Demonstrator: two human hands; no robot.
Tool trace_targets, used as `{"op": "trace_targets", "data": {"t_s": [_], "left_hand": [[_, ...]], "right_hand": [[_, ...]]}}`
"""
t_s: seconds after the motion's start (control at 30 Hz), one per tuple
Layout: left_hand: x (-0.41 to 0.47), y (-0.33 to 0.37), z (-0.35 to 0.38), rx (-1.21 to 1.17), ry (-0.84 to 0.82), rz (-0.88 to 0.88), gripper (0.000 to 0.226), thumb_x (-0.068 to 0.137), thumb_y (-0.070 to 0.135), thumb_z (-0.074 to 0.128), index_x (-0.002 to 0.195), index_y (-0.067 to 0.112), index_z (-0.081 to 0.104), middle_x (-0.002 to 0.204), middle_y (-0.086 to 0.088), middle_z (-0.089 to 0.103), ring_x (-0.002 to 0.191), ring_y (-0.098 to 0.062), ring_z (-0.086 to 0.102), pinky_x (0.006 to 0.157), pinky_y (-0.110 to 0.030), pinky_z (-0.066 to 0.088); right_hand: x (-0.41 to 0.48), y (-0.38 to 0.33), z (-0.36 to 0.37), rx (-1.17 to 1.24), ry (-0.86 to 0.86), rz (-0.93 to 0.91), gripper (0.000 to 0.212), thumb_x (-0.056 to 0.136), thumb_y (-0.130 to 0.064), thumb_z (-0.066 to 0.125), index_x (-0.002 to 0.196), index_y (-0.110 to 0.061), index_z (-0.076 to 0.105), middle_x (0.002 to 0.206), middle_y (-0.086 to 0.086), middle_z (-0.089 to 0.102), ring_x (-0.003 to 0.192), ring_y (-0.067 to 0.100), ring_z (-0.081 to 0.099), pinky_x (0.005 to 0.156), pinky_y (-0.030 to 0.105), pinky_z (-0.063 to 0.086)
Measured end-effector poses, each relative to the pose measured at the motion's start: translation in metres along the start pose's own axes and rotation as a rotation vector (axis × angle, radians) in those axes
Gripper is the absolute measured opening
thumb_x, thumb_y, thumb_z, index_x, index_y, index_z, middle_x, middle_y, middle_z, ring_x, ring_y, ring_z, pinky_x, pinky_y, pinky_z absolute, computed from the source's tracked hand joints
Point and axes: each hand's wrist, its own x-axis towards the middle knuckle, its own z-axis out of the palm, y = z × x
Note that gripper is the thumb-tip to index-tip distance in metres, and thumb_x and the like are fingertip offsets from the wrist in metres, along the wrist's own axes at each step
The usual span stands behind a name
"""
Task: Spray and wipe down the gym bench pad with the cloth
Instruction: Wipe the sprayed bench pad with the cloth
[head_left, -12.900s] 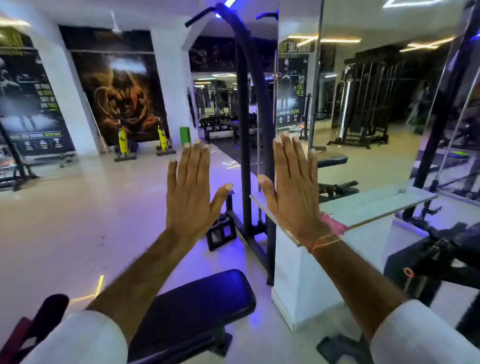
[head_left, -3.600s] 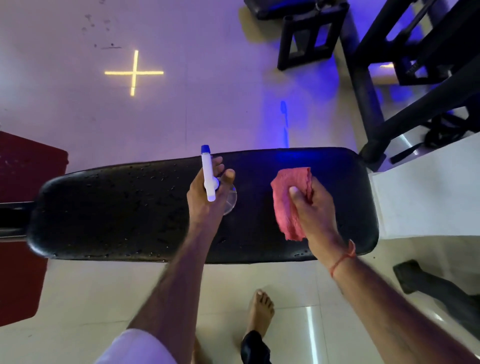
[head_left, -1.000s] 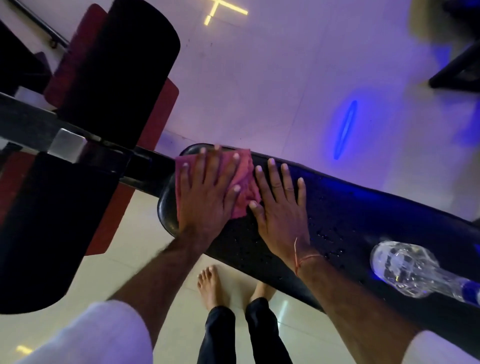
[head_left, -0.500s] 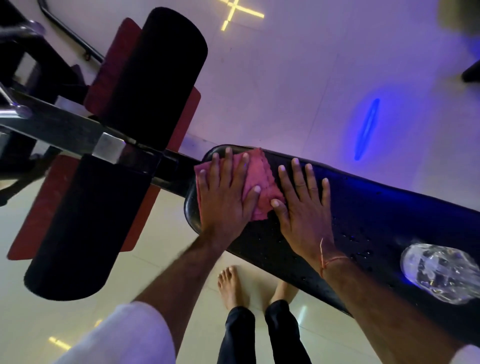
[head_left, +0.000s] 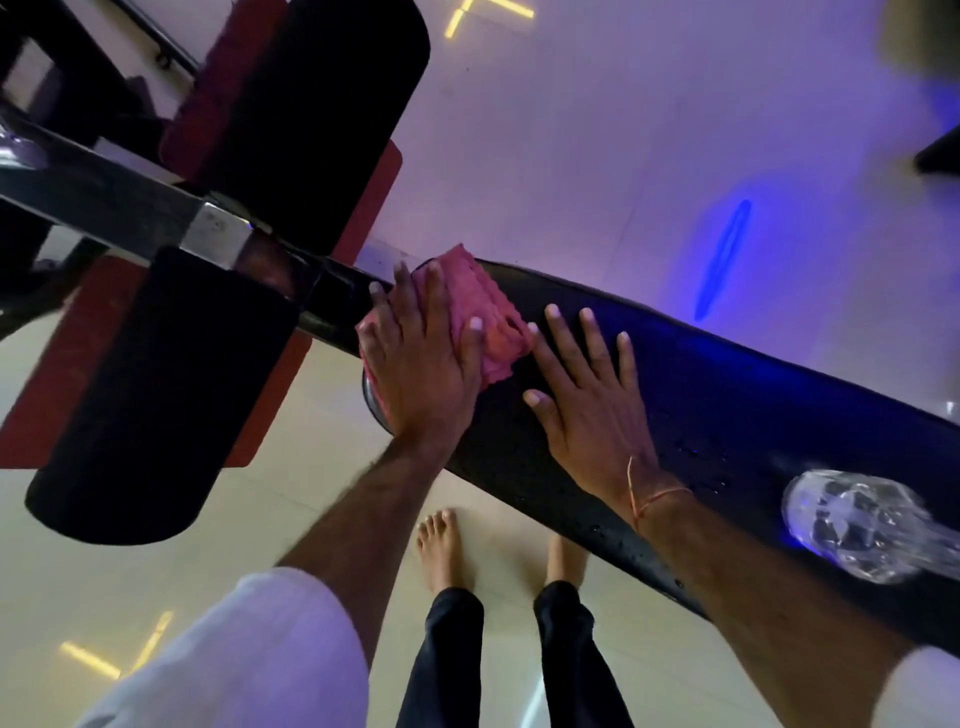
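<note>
The black bench pad runs diagonally from centre to lower right, with water droplets on it. A pink cloth lies at the pad's left end. My left hand presses flat on the cloth, fingers spread. Just to its right, my right hand lies flat on the bare pad, its fingertips touching the cloth's edge. A clear spray bottle lies on its side on the pad near the right edge.
Two black foam roller pads on a metal bar stand at the bench's left end, above red floor mats. My bare feet stand on the tiled floor beside the pad.
My left hand has pushed the cloth further to the pad's left end. My right hand has stayed flat beside it. The view has shifted a little.
</note>
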Motion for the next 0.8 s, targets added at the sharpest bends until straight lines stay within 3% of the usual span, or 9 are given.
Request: {"op": "trace_targets", "data": {"t_s": [0.23,0.4,0.57,0.73,0.8], "left_hand": [[-0.066,-0.003,0.006,-0.065,-0.019,-0.025,0.069,0.108,0.055,0.031,0.167,0.024,0.015,0.176,-0.009,0.005,0.162,-0.035,0.002,0.129,-0.059,0.009],[-0.040,0.008,0.011,-0.156,0.104,-0.366,0.070,0.107,0.057,0.028,0.167,0.023,0.018,0.175,-0.010,0.013,0.161,-0.037,0.012,0.124,-0.063,0.022],[-0.117,0.025,0.032,-0.188,0.049,-0.160,0.072,0.108,0.058,0.026,0.168,0.024,0.007,0.176,-0.007,-0.004,0.162,-0.034,-0.009,0.128,-0.063,0.010],[-0.067,0.017,0.024,-0.072,0.126,-0.276,0.072,0.107,0.060,0.032,0.167,0.023,0.018,0.176,-0.009,0.007,0.162,-0.037,0.002,0.126,-0.064,0.015],[-0.087,0.030,0.029,-0.056,0.100,-0.126,0.070,0.107,0.058,0.029,0.167,0.025,0.016,0.176,-0.008,0.005,0.162,-0.036,0.000,0.127,-0.063,0.009]], "right_hand": [[-0.002,0.005,-0.003,0.009,-0.023,-0.037,0.070,0.104,-0.065,0.000,0.166,-0.034,-0.004,0.176,-0.003,-0.012,0.162,0.027,-0.014,0.130,0.059,-0.005],[-0.002,0.015,-0.002,0.029,-0.030,-0.072,0.068,0.104,-0.065,0.000,0.166,-0.036,-0.001,0.177,-0.005,-0.010,0.163,0.026,-0.012,0.130,0.060,-0.001],[-0.011,0.019,-0.004,0.039,-0.035,-0.084,0.071,0.104,-0.065,0.002,0.168,-0.033,0.004,0.177,-0.002,-0.007,0.163,0.028,-0.007,0.130,0.060,0.001],[-0.022,0.029,0.003,0.007,-0.015,-0.074,0.068,0.106,-0.062,0.008,0.168,-0.035,0.004,0.177,-0.003,-0.009,0.164,0.027,-0.007,0.130,0.060,0.000],[-0.030,0.031,0.004,0.021,0.008,-0.028,0.068,0.106,-0.061,0.009,0.168,-0.035,0.006,0.177,-0.002,-0.008,0.164,0.027,-0.007,0.130,0.061,-0.001]]}}
